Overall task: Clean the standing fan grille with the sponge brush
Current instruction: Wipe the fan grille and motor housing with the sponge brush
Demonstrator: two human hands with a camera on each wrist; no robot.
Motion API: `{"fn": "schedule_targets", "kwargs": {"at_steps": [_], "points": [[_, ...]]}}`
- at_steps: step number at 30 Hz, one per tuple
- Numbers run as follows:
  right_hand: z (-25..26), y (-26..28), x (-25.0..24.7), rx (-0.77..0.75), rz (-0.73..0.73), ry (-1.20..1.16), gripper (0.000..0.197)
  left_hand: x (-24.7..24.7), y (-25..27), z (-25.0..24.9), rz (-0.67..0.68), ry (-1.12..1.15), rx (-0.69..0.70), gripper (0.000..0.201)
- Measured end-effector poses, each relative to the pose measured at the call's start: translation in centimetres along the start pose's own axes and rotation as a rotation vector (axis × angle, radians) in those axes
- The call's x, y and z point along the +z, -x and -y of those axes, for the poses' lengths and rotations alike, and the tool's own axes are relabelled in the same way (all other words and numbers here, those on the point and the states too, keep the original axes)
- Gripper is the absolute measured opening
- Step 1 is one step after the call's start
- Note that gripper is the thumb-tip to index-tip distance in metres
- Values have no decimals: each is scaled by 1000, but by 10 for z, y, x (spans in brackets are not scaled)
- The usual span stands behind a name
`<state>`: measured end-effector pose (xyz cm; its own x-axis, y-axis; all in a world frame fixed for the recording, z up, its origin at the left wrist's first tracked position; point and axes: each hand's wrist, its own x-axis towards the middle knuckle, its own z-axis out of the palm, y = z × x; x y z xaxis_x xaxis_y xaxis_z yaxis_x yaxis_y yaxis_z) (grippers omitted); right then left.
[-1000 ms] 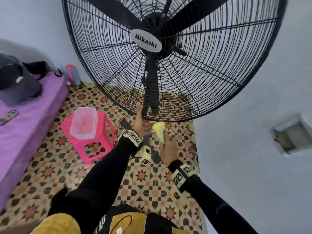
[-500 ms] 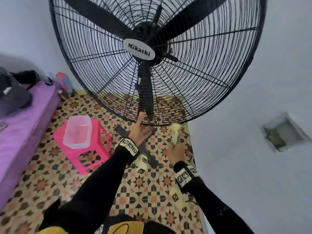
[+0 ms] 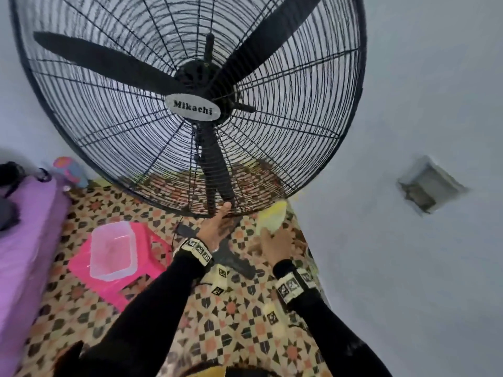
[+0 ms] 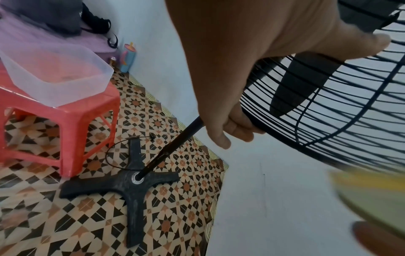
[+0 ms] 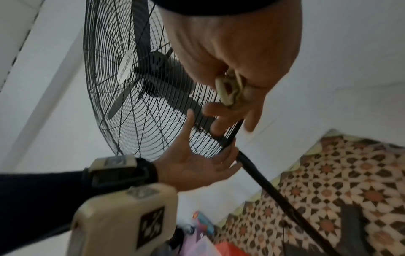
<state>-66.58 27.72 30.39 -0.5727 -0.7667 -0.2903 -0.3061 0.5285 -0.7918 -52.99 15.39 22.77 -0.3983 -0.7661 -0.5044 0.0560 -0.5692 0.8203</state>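
The black standing fan grille [image 3: 136,148] fills the top of the head view, blades still behind it. My left hand [image 3: 221,213] holds its bottom rim: the thumb lies on the front wires and the fingers [image 4: 237,129] curl under the rim. My right hand [image 3: 268,235] grips the yellow sponge brush [image 3: 273,216], whose sponge head sits at the grille's lower right edge, just right of my left hand. The brush's handle end [image 5: 230,90] shows in my right palm. The sponge appears blurred in the left wrist view [image 4: 372,194].
The fan's pole [image 4: 175,143] runs down to a black cross base [image 4: 131,183] on the patterned floor. A pink stool [image 3: 144,248] carrying a clear plastic tub [image 3: 113,251] stands to the left. A purple bed [image 3: 24,240] lies far left. A wall with a recess [image 3: 427,186] is close on the right.
My right hand has carried the sponge rightward along the bottom rim, away from my left hand. My left hand went from flat against the wires to holding the rim.
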Motion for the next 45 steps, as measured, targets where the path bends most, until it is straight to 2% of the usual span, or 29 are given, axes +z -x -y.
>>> {"fn": "schedule_targets", "kwargs": {"at_steps": [2,4,6,8,9,10,12,13,14,15,16,18,19,21,23,24,26,29,30,32,35,36,38,41,42,43,45], "points": [[7,-10,-7,78,-188,-69,49,0,-3,-1,-46,88,-75,57],[11,-14,0,90,-215,-45,50,-1,-4,-2,-45,63,-98,53],[13,-7,15,44,-75,16,51,-1,-3,-3,-38,62,-105,49],[4,-1,27,79,121,145,47,-4,-3,-4,-18,82,-112,45],[-1,0,27,83,135,157,48,-5,-2,-5,-9,83,-114,48],[-7,-2,24,85,67,154,54,-6,-2,-6,4,92,-116,52],[-14,-17,17,75,-233,29,68,-9,-3,-4,21,107,-107,47],[-13,-26,16,74,-368,-81,61,-10,-2,-3,25,109,-109,39],[-11,-35,16,96,-437,-195,45,-10,-3,-1,21,102,-109,33],[-10,-44,20,84,-491,-251,34,-11,-2,0,19,94,-104,36],[-3,-43,24,78,-502,-236,34,-13,-2,1,28,76,-92,48],[0,-39,43,102,-401,-78,45,-14,-4,3,69,16,-66,88],[-1,-32,55,105,-311,54,42,-15,-4,3,76,8,-69,96],[-12,-14,78,56,-67,179,27,-15,-6,0,46,53,-110,86],[-24,-2,78,26,78,167,15,-18,-10,1,25,60,-135,86],[-33,-3,72,7,65,160,14,-19,-10,2,24,64,-134,91],[-36,-17,49,53,-89,67,17,-19,-5,0,34,80,-157,95],[-14,-37,22,129,-400,-42,24,-17,1,-8,46,104,-166,83],[-9,-43,26,129,-427,-53,25,-17,1,-9,48,107,-167,83],[-2,-44,46,146,-353,-9,31,-20,-1,-6,46,99,-165,86],[-5,-10,76,99,-17,324,22,-22,-4,-2,55,73,-144,90],[-6,-1,75,58,35,417,21,-21,-3,-3,49,69,-145,90],[-4,0,58,31,-69,389,18,-22,-2,-4,52,62,-142,93],[6,-28,31,95,-420,160,25,-22,-1,-3,78,50,-154,103],[14,-32,28,107,-447,149,28,-23,0,-3,86,50,-150,99],[15,-36,33,109,-415,209,32,-23,-2,-2,87,54,-147,94],[10,-27,53,90,-219,433,35,-27,-12,4,56,42,-159,90]]}}
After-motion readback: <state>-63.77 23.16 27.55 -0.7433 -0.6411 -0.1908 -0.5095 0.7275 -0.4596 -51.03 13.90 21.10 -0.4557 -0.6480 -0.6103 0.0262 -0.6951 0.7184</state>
